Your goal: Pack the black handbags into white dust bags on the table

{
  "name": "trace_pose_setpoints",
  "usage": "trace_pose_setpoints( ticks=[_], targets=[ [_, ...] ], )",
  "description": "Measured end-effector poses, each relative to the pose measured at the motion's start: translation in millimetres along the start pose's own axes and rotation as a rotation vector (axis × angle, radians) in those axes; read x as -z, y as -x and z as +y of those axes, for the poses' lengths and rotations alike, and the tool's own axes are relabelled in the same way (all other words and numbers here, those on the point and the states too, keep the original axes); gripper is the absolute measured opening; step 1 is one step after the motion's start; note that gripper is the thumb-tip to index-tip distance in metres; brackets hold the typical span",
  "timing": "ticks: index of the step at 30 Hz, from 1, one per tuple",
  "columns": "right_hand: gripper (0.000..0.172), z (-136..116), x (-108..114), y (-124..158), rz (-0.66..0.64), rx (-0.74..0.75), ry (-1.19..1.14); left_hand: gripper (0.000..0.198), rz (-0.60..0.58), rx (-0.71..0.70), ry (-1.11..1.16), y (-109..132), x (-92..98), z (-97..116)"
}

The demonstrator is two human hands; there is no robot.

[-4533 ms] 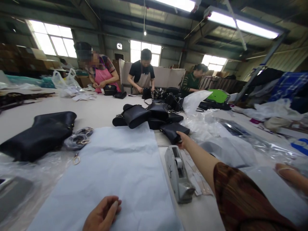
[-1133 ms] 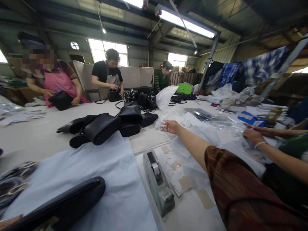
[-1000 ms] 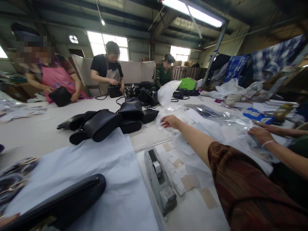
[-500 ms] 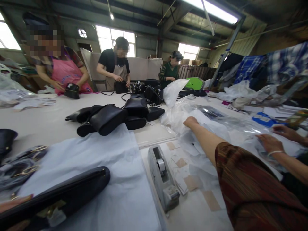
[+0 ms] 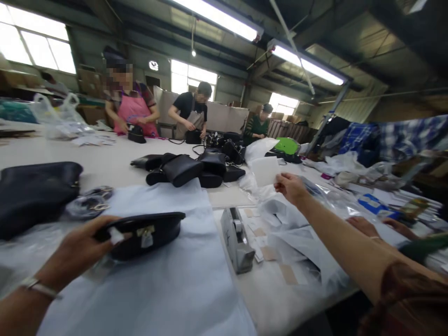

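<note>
At the left part of a pale blue sheet [image 5: 168, 289], a small black bag [image 5: 154, 238] sits in the grasp of the person's left hand [image 5: 75, 249], its metal clasp facing the wearer. That hand is curled closed around the bag's left end, with the bag reaching out to the right of the fingers; whether its underside touches the sheet cannot be told. The right hand [image 5: 292, 189] is well apart from the bag, farther out and to the right, its fingers pinched together on the edge of a white piece [image 5: 265, 171] that stands roughly upright.

Between the hands, just beyond the sheet's right edge, stands a grey tape dispenser [image 5: 236, 247], with tan-and-white cards [image 5: 289, 274] to its right. Left of the held bag lie a coil of straps [image 5: 87, 203] and a larger black bag [image 5: 38, 196]. Past the sheet's far edge is a pile of black bags [image 5: 184, 170]. At the right, a co-worker's hand [image 5: 364, 226] is near translucent wrapping [image 5: 308, 247].
</note>
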State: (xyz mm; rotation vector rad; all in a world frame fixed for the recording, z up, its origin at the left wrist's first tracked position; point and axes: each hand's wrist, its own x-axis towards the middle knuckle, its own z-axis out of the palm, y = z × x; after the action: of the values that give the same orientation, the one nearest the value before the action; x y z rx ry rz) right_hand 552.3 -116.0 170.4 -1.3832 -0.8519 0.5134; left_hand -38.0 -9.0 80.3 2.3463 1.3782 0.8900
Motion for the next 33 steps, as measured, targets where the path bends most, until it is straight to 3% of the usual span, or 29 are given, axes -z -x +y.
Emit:
trace_pose_setpoints(
  ticks=[3, 7, 10, 14, 17, 22, 27, 33],
  targets=[
    [0.04, 1.5, -60.0, 59.5, -0.276, -0.077, -0.099, 0.035, 0.048, -0.048, 0.017, -0.3, 4.3, 1.3],
    [0.038, 14.0, -128.6, 125.3, -0.514, -0.11, -0.062, 0.038, 0.022, -0.086, -0.014, -0.4, 9.5, 9.7],
    [0.028, 27.1, -162.8, 158.3, -0.606, 0.055, 0.081, 0.04, 0.017, -0.092, -0.009, 0.5, 10.7, 12.6],
    [0.013, 36.1, -187.3, 187.7, -0.701, 0.421, 0.325, 0.045, -0.021, -0.085, 0.064, 0.8, 11.7, 11.5],
    [0.01, 34.6, -200.2, 202.2, -0.75, 0.596, 0.394, 0.047, -0.033, -0.096, 0.114, -0.5, 11.6, 9.3],
    [0.012, 32.9, -234.7, 206.5, -0.757, 0.699, 0.445, 0.043, -0.027, -0.11, 0.127, -2.2, 9.7, 5.3],
    [0.013, 43.9, -272.3, 198.6, -0.688, 0.715, 0.488, 0.048, -0.064, -0.164, 0.106, -0.5, 16.5, 7.9],
    [0.016, 56.1, -285.1, 200.4, -0.6, 0.702, 0.512, 0.052, -0.244, -0.23, 0.002, -1.1, 41.0, 22.9]
  ],
)
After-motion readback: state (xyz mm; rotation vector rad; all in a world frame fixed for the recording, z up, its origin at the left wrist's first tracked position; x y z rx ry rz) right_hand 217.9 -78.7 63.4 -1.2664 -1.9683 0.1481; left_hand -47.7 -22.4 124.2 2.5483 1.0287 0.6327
